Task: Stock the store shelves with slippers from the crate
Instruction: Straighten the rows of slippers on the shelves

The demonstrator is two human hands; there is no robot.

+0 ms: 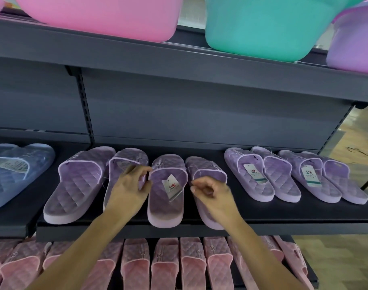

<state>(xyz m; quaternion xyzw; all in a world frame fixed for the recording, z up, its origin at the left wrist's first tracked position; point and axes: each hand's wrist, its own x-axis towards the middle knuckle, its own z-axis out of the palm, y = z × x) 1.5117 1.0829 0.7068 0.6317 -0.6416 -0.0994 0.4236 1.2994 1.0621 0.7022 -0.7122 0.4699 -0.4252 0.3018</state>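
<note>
Lilac strap in the left hand [129, 185]: fingers curled over the right edge of the second slipper [126, 158], thumb side toward the third slipper [164, 210], back of the hand up. Right hand [212, 193] hovered low over the fourth slipper [206, 166], fingers curled in, thumb and fingertips drawn together at the left. Could not tell whether they pinched anything. Both bare forearms came up from the bottom edge, angling in toward the middle pair.

Third slipper had a white paper tag [172, 186] lying in its footbed. First slipper [74, 185] lay just left, toe tilted right. All four sat toes to the back on the dark shelf [283, 214], heels at the front lip. Two further lilac pairs [283, 181], both tagged, lay to the right on the same shelf, angled left.

Blue pair [13, 174] in clear wrap lay on the neighbouring shelf to the left. Pink slippers [135, 266] filled the shelf below in a row. Above stood a pink basin [99, 15], a teal basin [262, 28] and a lilac basin [354, 45].
</note>
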